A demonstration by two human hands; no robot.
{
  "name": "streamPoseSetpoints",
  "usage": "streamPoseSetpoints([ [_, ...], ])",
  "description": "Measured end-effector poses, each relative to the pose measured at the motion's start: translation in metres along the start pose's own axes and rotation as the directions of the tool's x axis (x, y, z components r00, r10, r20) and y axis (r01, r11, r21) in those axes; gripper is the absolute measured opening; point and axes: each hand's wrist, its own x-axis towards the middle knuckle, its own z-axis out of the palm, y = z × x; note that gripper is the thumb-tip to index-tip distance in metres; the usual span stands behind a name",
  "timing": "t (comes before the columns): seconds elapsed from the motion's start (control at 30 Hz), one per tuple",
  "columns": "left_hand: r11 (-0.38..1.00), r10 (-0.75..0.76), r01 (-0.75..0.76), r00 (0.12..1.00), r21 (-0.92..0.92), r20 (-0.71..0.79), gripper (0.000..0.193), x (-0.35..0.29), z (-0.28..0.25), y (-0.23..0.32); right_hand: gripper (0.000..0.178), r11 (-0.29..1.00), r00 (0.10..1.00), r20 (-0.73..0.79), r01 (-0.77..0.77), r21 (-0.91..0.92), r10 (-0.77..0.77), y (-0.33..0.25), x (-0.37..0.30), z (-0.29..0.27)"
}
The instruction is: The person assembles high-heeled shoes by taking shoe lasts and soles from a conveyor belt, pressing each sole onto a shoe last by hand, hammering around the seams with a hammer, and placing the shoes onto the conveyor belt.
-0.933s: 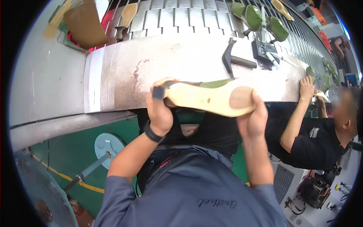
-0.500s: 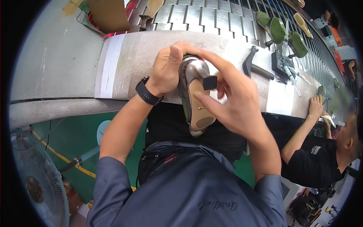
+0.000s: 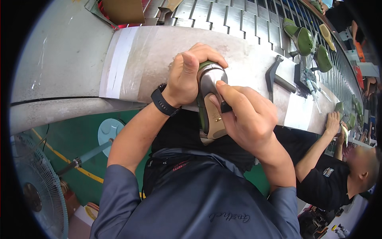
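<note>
A green high-heeled shoe (image 3: 215, 123) is held sole up near the bench's front edge, its toe pointing down toward my lap. Its tan sole faces up, and a shiny metallic heel with a dark tip rises from the back. My left hand (image 3: 186, 75) wraps around the back of the shoe, thumb raised. Against the heel, my right hand (image 3: 252, 113) is closed, index fingertip pressed on the metallic surface and thumb on the heel's other side. The dark heel tip shows beneath the right fingers.
Right of the shoe lie a dark hammer-like tool (image 3: 272, 73), a black holder (image 3: 301, 75) with syringe-like tubes, and a white sheet (image 3: 298, 111). More green shoes (image 3: 304, 42) sit on the slatted conveyor (image 3: 223, 16). A fan (image 3: 39, 195) stands left; a co-worker (image 3: 328, 171) sits right.
My right hand has gone from loosely spread beside the heel to closed on it. The shoe has shifted slightly right and turned a little. The whole view has moved slightly.
</note>
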Motion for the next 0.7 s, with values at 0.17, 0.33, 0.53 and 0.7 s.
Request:
streamPoseSetpoints([
  [0.17, 1.0, -0.001, 0.001, 1.0, 0.017, 0.008, 0.11, -0.001, 0.0, 0.0, 0.032, 1.0, 1.0, 0.006, -0.003, -0.019, 0.003, -0.002, 0.0, 0.001],
  [0.33, 1.0, 0.004, -0.004, 1.0, 0.003, 0.001, 0.11, -0.002, 0.0, 0.0, 0.032, 1.0, 1.0, 0.011, 0.0, -0.009, 0.0, -0.002, 0.001, 0.002],
  [0.53, 1.0, -0.013, 0.013, 1.0, -0.023, -0.012, 0.11, 0.0, 0.0, -0.001, 0.031, 1.0, 1.0, 0.01, -0.015, -0.014, 0.015, -0.003, 0.002, 0.005],
  [0.7, 0.963, -0.169, 0.159, 0.985, -0.217, -0.026, 0.097, 0.037, 0.002, -0.002, 0.029, 0.992, 0.996, -0.091, -0.035, -0.125, 0.024, 0.028, 0.015, 0.017],
])
